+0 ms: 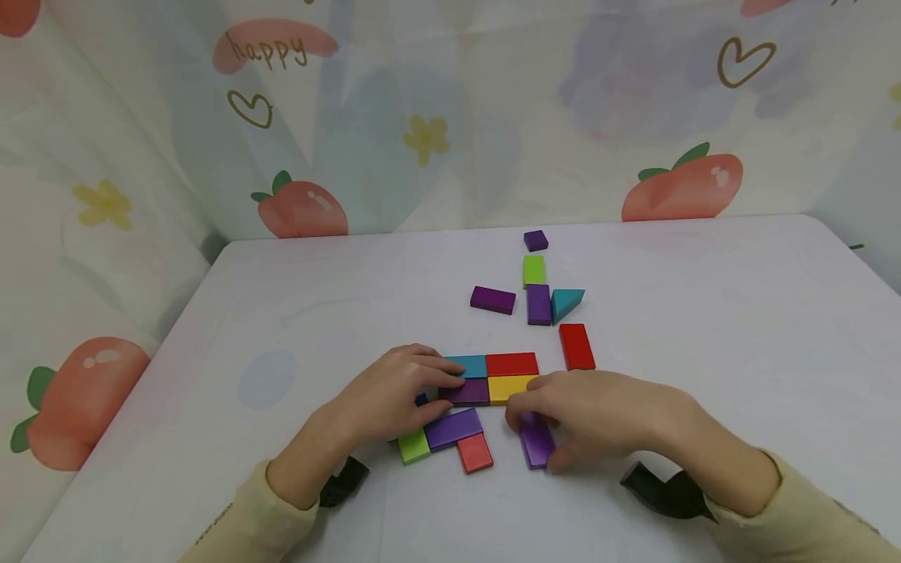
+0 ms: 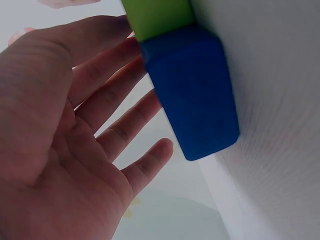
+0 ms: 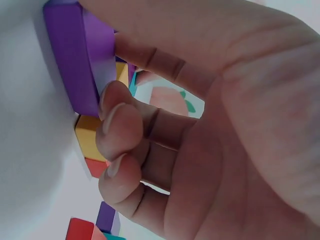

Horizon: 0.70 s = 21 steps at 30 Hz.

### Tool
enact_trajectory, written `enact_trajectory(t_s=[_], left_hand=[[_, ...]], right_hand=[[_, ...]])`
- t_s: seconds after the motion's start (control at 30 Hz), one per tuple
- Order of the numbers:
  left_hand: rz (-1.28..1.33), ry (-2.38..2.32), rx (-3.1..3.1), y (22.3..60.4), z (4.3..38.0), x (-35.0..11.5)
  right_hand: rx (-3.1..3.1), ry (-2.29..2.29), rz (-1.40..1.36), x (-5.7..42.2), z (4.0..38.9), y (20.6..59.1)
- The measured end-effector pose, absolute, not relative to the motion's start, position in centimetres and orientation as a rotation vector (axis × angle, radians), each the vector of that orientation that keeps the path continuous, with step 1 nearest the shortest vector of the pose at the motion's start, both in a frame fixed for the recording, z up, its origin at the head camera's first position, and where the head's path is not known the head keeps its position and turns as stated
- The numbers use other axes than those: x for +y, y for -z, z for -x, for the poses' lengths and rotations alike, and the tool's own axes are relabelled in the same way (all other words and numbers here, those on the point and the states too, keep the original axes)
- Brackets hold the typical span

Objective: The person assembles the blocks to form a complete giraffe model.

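My left hand (image 1: 394, 395) rests with its fingers fairly straight on the left end of a flat group of blocks. Its fingertips touch a teal block (image 1: 470, 365) and a dark purple block (image 1: 470, 393). A red block (image 1: 512, 363) and a yellow block (image 1: 508, 389) complete that group's right side. Beside the left palm, a blue block (image 2: 195, 95) adjoins a green block (image 2: 160, 17). My right hand (image 1: 598, 410) pinches a purple rectangular block (image 1: 537, 444) between thumb and fingers, just below the yellow block; the right wrist view shows this purple block (image 3: 72, 55) close up.
Nearer me lie a violet block (image 1: 454, 429), a lime block (image 1: 414, 446) and a small red block (image 1: 475, 453). Farther back are a red block (image 1: 577, 346), a teal triangle (image 1: 566, 303), a lime block (image 1: 534, 270) and several purple ones. A patterned curtain stands behind the table.
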<state>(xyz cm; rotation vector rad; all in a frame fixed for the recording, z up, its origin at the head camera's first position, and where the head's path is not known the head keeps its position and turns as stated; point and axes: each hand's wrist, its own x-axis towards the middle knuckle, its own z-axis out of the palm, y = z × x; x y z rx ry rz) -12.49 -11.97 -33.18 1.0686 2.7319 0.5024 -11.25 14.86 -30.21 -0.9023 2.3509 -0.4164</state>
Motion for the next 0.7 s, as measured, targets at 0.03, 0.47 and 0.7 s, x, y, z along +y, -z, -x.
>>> enact_trajectory(t_s=[0.03,0.47,0.7], left_hand=[[-1.068,-0.501,2.732,33.2,12.5,-12.0],[-1.077,-0.493,2.73,33.1,12.5,-11.9],[-1.074,-0.504,2.726,33.1,12.5,-11.9]], right_hand=[[2.352,0.421,0.895,14.9,11.4,30.2],[2.421,0.499,0.907,16.1,12.5,29.8],[2.542,0.5,1.041,16.3,12.8,30.8]])
